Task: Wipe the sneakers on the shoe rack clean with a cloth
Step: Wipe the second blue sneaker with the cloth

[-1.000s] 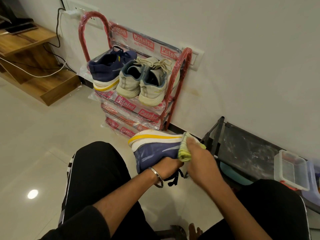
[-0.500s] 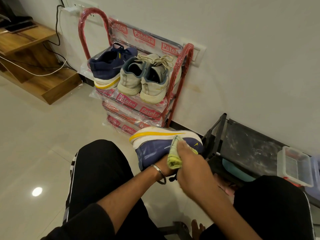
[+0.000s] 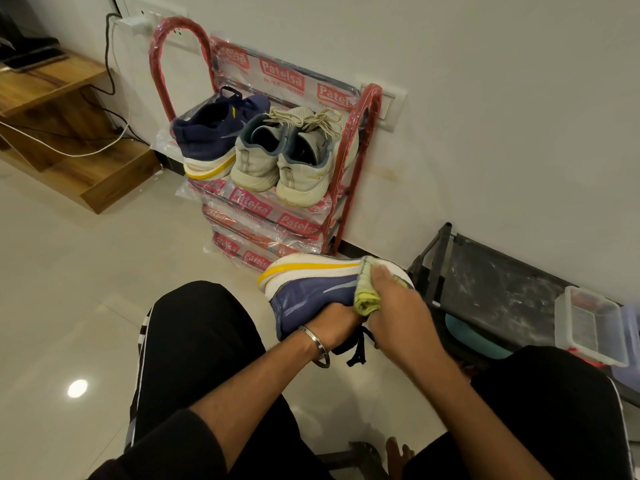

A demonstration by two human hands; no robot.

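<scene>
Beside red rack [image 3: 360, 140], left grip [image 3: 334, 323] clasping blue sneaker [image 3: 308, 292], right grip [image 3: 398, 306] pinching cloth [image 3: 365, 299]

From my remote seat, the floor [image 3: 86, 271] read as polished tile, glossy enough to mirror a lamp. Left of the shoe rack [image 3: 353, 161], the stepped shelf [image 3: 86, 168] was grained wood with a dull sheen. The rack's red tubes were wrapped in shiny, crinkled clear plastic film. On it, the pale sneakers [image 3: 277, 161] looked like matt, scuffed mesh. The held sneaker [image 3: 304, 292] had a smooth, faintly shiny upper; the cloth [image 3: 367, 296] against it was soft, nubby fabric. A metal bangle [image 3: 317, 344] gleamed.
</scene>
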